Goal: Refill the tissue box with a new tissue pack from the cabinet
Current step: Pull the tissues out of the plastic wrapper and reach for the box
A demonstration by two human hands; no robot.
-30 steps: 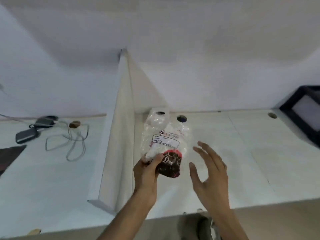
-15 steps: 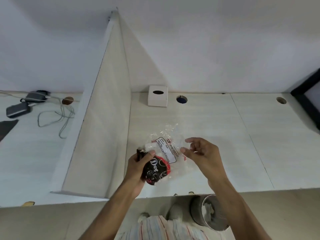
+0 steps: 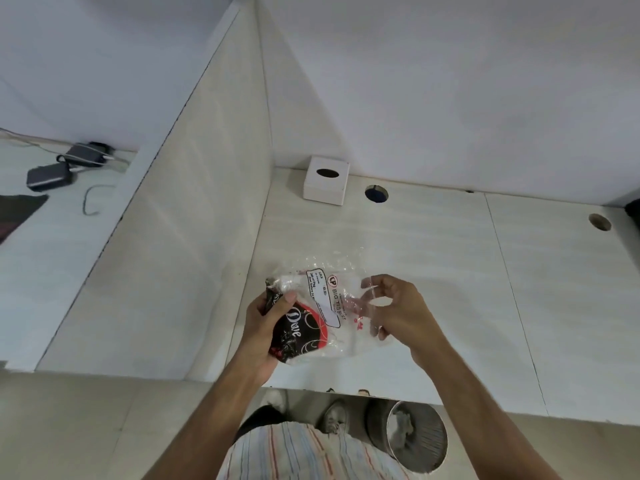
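Note:
A tissue pack [image 3: 317, 315] in clear plastic with a black-and-red printed end is held just above the near part of the white desk [image 3: 433, 271]. My left hand [image 3: 265, 332] grips its dark end, thumb on top. My right hand [image 3: 398, 315] pinches the clear wrapper at the pack's right side. A white cube tissue box [image 3: 326, 185] with an oval slot on top stands at the back of the desk, against the wall and near the divider, well beyond both hands.
A tall white divider panel [image 3: 194, 220] runs along the left of the desk. Two cable holes, one [image 3: 376, 194] beside the box and one [image 3: 600, 222] far right. Chargers and cables [image 3: 65, 164] lie on the neighbouring desk. A metal waste bin [image 3: 412, 434] sits under the desk edge.
The pack came down and towards me, away from the tissue box. My right hand went from open beside the pack to pinching its clear wrapper. The view tilted downward.

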